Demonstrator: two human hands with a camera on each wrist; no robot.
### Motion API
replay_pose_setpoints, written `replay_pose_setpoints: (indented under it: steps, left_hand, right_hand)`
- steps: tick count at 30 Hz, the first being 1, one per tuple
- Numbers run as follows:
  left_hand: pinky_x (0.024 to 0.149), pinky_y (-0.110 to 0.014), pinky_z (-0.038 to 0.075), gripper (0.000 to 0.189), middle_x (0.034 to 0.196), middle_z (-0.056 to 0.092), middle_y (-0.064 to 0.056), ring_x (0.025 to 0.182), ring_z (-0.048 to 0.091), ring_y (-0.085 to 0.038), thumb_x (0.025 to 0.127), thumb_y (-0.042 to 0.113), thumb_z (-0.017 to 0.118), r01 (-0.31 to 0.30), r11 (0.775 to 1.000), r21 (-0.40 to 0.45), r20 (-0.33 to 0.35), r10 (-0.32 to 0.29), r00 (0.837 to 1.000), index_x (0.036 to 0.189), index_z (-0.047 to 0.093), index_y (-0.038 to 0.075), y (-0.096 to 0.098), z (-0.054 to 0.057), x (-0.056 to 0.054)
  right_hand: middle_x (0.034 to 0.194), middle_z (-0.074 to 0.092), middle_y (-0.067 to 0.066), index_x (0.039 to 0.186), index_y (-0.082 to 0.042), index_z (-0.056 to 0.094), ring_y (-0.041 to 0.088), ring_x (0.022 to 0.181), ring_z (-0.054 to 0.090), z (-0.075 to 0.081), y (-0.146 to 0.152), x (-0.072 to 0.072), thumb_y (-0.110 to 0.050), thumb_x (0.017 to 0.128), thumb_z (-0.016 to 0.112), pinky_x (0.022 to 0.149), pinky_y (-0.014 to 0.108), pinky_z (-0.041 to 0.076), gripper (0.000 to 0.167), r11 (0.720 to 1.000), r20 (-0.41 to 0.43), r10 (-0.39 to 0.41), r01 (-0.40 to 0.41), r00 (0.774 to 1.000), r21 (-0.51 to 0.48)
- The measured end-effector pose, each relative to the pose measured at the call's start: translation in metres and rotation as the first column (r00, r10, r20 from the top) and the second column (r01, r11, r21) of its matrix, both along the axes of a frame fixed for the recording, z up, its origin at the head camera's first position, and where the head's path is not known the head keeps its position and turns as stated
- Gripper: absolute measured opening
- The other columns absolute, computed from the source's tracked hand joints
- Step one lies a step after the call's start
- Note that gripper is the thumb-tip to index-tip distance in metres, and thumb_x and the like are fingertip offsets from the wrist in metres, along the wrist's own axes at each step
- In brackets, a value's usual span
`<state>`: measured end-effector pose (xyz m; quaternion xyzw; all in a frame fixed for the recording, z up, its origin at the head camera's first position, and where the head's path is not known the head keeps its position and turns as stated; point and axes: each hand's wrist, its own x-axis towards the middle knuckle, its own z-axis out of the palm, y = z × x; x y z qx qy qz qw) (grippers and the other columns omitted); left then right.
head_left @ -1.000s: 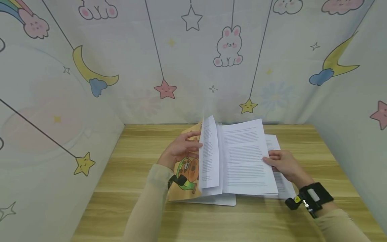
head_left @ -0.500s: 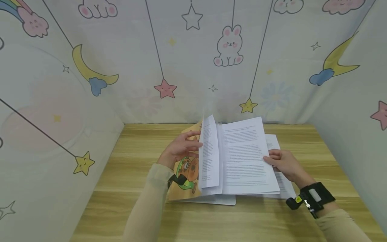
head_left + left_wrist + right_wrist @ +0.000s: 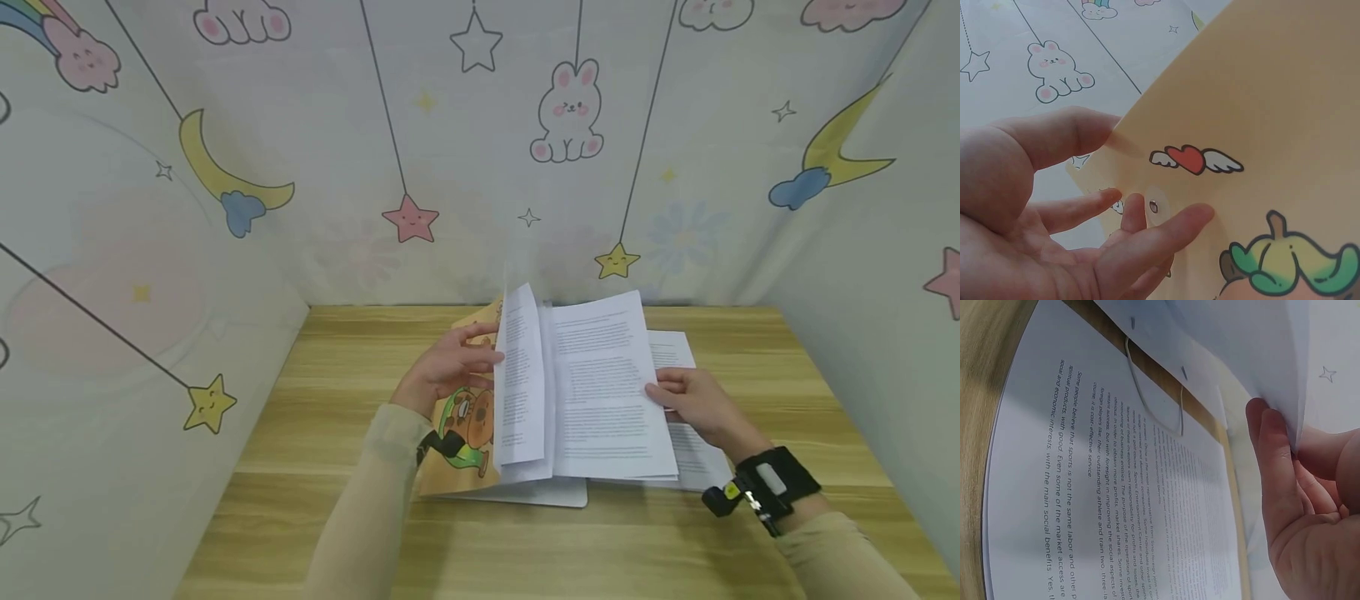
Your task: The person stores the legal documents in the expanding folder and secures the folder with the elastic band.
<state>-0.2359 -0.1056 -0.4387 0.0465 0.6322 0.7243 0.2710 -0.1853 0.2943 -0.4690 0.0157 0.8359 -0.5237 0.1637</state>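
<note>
A folder with an orange cartoon cover stands opened on the wooden table, its cover raised at the left. My left hand holds that cover by the edge, with the thumb over the edge and fingers against the printed face. A narrow printed page curls up beside it. My right hand pinches the right edge of some printed sheets, lifted at that side. Under them, another printed stack lies flat. In the right wrist view a thin pale loop shows between the sheets.
A white board-like flap of the folder sticks out below the pages. Wood-grain table surrounds the papers. Cloth walls printed with stars, moons and rabbits stand close behind and at both sides.
My right hand shifts slightly right, then back to the left, carrying the edge of the sheets along. The left hand and the raised cover stay where they were.
</note>
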Motion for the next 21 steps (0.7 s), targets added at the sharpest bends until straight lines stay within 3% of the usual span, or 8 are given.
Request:
replay_pose_setpoints:
  steps: [8, 21]
  left_hand:
    - [0.075, -0.041, 0.062, 0.066, 0.141, 0.056, -0.036, 0.087, 0.072, -0.022, 0.098, -0.001, 0.067, 0.009, 1.0, 0.007, -0.008, -0.009, 1.0, 0.159, 0.043, 0.011, -0.001, 0.0002, 0.0]
    - [0.077, -0.042, 0.062, 0.068, 0.143, 0.056, -0.036, 0.094, 0.072, -0.026, 0.099, 0.0, 0.067, 0.025, 1.0, 0.007, -0.017, -0.025, 1.0, 0.16, 0.041, 0.009, -0.0014, -0.0006, -0.0008]
  right_hand:
    - [0.13, 0.066, 0.029, 0.152, 0.015, 0.041, 0.02, 0.1, 0.071, 0.0012, -0.0022, -0.0012, -0.018, 0.113, 0.05, 0.081, 0.032, 0.062, 0.051, 0.999, -0.007, 0.034, -0.034, 0.999, -0.025]
    - [0.124, 0.071, 0.024, 0.149, 0.011, 0.047, 0.022, 0.099, 0.072, -0.0041, -0.0046, -0.0056, -0.019, 0.111, 0.056, 0.084, 0.037, 0.062, 0.049, 1.0, 0.001, 0.02, -0.02, 1.0, -0.016]
